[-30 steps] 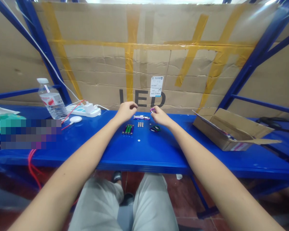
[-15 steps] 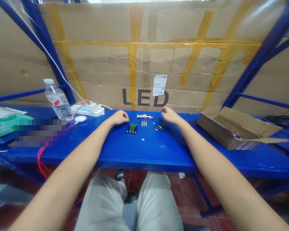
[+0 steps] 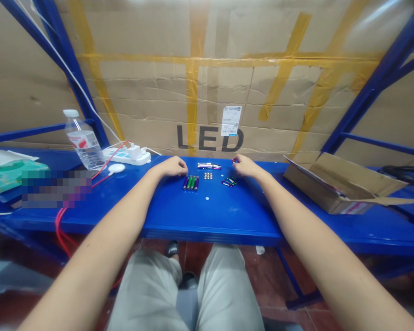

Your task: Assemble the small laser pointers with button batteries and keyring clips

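My left hand rests on the blue table with its fingers curled, just behind a row of short purple and green metal tubes. Whether anything is inside those fingers is hidden. My right hand is closed on a small purple carabiner, mostly covered by the fingers. In front of it lie a few more carabiners, purple and green. Between the hands sits a tight block of small silver button cells. Behind these, slim silver and purple tubes lie lengthwise.
An open cardboard box stands on the right of the table. To the left are a water bottle, a white power strip, red cables and a green tissue pack. A large taped carton rises behind.
The camera view has shifted slightly, moving the scene a little to the right. Both hands keep nearly the same places and poses, and the pieces on the table lie as before.
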`<state>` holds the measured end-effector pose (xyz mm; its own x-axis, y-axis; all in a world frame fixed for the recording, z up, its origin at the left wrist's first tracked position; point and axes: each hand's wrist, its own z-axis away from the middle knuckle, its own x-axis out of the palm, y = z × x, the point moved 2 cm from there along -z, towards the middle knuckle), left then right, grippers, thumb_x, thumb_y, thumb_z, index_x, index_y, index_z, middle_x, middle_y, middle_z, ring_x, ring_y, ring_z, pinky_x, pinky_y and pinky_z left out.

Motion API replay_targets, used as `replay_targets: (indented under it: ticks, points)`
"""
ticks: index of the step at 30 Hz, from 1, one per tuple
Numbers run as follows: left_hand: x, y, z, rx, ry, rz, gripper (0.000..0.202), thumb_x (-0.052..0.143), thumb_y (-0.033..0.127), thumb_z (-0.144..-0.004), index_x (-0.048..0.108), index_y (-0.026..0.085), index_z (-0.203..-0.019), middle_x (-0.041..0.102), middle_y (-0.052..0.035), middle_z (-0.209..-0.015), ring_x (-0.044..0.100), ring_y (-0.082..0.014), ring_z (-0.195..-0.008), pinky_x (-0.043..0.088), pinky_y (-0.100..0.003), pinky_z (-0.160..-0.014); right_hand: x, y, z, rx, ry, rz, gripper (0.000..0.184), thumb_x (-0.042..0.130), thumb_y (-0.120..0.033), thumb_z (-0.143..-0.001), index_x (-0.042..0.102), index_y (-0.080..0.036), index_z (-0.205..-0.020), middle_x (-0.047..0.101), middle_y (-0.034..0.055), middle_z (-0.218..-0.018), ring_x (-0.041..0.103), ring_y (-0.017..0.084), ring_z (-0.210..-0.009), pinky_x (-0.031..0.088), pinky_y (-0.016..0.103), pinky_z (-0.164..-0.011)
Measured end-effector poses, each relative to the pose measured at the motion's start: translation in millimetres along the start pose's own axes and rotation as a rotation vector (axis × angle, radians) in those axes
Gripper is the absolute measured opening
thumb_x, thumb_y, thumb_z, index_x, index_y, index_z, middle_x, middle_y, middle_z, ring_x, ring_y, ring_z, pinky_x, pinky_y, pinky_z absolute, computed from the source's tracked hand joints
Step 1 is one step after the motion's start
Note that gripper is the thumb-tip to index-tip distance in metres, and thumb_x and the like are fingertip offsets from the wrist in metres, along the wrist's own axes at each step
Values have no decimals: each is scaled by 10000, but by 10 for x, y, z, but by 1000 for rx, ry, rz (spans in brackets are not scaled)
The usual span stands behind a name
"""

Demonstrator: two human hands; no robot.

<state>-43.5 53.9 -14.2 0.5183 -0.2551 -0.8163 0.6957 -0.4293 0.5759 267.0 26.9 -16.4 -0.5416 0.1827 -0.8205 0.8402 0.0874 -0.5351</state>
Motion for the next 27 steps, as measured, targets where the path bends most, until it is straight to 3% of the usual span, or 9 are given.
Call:
replay_targets:
  ticks: [11,20,27]
  points:
    - [17,114,47,-2,-60,13,191,618,250,-648,781,201,-734,713,-38,-670,601,-155,-616,446,-260,-611,16,34,-10,34,-39,-30,348,538,-170,-833,593,-109,-1171,693,128,-797,629,238,-667,528,354,-658]
    - [15,91,43,13,-41,35,181,621,249,-636,781,199,-708,710,-28,-656,601,-150,-614,447,-255,-619,14,11,11,50,-57,-44,363,512,-169,-841,573,-112,-1194,685,123,-783,609,224,-607,511,341,-585]
    - [5,97,41,20,79,53,155,612,231,-678,759,188,-706,728,-39,-720,628,-171,-678,470,-280,-677,5,4,10,21,-10,-19,331,542,-164,-837,613,-105,-1155,716,158,-872,651,250,-717,532,353,-693]
